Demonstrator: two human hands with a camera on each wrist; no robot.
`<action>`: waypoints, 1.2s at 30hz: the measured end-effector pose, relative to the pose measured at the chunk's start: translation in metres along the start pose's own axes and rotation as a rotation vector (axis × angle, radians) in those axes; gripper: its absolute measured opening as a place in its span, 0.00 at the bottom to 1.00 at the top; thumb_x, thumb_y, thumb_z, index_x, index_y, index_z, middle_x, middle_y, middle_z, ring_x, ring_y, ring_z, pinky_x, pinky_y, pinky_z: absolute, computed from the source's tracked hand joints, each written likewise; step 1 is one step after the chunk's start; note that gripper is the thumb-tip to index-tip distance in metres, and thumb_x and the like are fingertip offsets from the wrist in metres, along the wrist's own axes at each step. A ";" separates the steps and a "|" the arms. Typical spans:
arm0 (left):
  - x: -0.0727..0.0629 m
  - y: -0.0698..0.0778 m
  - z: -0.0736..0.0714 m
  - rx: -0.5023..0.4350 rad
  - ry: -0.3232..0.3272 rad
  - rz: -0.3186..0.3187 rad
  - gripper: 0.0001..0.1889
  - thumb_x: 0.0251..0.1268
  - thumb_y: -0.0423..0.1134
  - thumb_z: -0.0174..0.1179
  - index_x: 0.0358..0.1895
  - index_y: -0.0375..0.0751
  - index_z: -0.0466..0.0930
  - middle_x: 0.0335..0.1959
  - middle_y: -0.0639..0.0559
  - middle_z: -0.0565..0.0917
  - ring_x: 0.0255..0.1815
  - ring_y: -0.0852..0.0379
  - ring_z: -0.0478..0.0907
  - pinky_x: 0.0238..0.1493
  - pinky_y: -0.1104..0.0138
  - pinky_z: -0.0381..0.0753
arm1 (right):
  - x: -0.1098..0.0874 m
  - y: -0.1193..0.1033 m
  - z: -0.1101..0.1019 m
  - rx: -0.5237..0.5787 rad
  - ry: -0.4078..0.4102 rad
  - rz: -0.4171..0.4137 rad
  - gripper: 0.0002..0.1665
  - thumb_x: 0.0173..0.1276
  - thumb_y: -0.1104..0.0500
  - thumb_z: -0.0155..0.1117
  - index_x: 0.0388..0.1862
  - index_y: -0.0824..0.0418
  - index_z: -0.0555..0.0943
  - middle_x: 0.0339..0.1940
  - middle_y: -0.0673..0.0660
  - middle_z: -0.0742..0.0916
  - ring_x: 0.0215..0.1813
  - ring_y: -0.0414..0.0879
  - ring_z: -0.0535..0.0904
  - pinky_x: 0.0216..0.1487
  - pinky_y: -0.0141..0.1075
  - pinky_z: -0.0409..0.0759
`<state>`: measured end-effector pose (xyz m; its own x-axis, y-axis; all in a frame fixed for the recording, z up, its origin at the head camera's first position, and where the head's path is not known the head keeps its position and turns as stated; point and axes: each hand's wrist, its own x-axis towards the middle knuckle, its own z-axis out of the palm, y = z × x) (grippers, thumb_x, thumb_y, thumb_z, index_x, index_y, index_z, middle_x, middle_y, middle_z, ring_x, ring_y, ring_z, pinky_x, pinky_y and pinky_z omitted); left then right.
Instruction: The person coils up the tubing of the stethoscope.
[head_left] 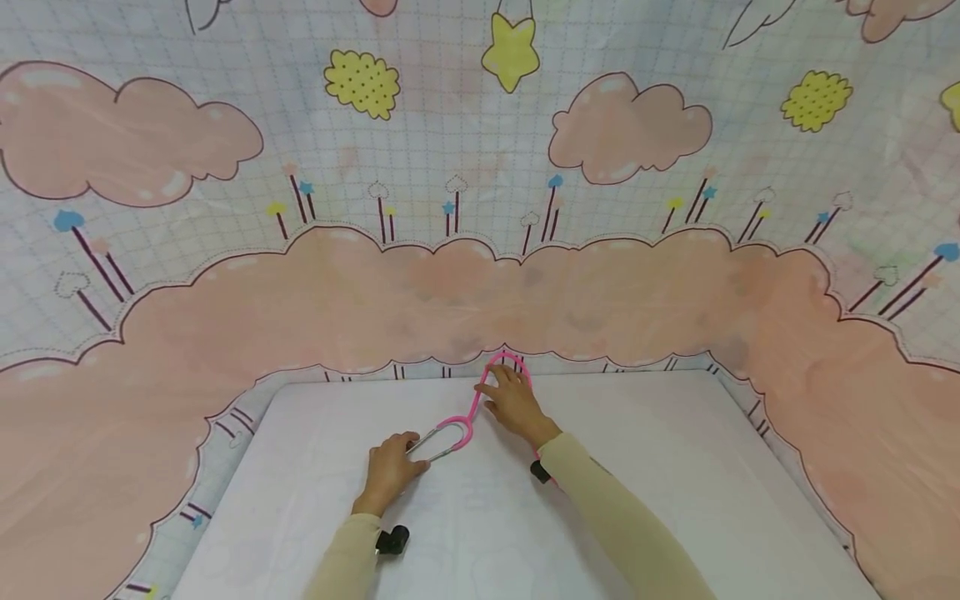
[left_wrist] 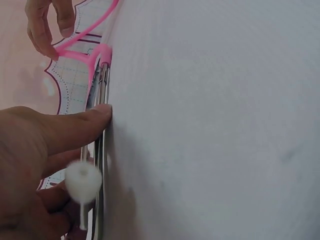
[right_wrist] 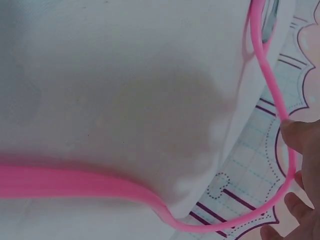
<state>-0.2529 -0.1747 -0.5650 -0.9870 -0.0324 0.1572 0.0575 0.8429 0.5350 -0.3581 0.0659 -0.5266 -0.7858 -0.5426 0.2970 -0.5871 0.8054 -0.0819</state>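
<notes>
A stethoscope with pink tubing (head_left: 475, 405) lies at the far middle of the white table, its loop rising near the back edge. My left hand (head_left: 388, 472) holds its metal ear tubes (head_left: 441, 455), the thumb on one side and fingers on the other. A white eartip (left_wrist: 83, 183) shows below the thumb in the left wrist view. Farther right, my right hand (head_left: 517, 404) grips the looped pink tube, with the thumb (right_wrist: 292, 134) against it in the right wrist view. The tube runs back beneath the right forearm, where its far end is hidden.
The white table (head_left: 465, 533) ends just beyond the hands. Behind and around it hangs a patterned cloth (head_left: 420, 300) with clouds and stars. A black wrist camera (head_left: 393, 540) sits at the left cuff, another (head_left: 540, 472) at the right.
</notes>
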 end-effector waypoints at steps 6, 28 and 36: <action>0.001 -0.001 0.000 -0.023 -0.030 0.006 0.18 0.50 0.39 0.74 0.44 0.36 0.83 0.30 0.50 0.83 0.33 0.54 0.78 0.43 0.57 0.63 | 0.002 -0.002 0.002 -0.037 -0.030 0.052 0.17 0.64 0.54 0.71 0.53 0.46 0.85 0.71 0.57 0.73 0.75 0.59 0.62 0.70 0.63 0.62; -0.005 -0.002 -0.010 -0.049 -0.071 0.124 0.18 0.51 0.27 0.69 0.40 0.41 0.69 0.25 0.55 0.79 0.25 0.61 0.71 0.31 0.65 0.68 | -0.019 0.006 -0.004 -0.062 0.168 -0.085 0.06 0.64 0.55 0.70 0.39 0.49 0.82 0.36 0.48 0.82 0.44 0.47 0.82 0.54 0.45 0.72; -0.008 0.003 -0.010 -0.074 -0.126 0.132 0.20 0.55 0.29 0.64 0.49 0.41 0.67 0.28 0.57 0.80 0.24 0.63 0.71 0.29 0.67 0.70 | -0.029 0.008 -0.011 -0.021 0.166 -0.047 0.06 0.66 0.56 0.69 0.41 0.50 0.82 0.35 0.49 0.83 0.43 0.47 0.82 0.50 0.43 0.72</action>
<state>-0.2429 -0.1776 -0.5561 -0.9808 0.1475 0.1276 0.1943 0.7937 0.5765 -0.3380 0.0908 -0.5256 -0.7135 -0.5340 0.4536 -0.6168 0.7858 -0.0452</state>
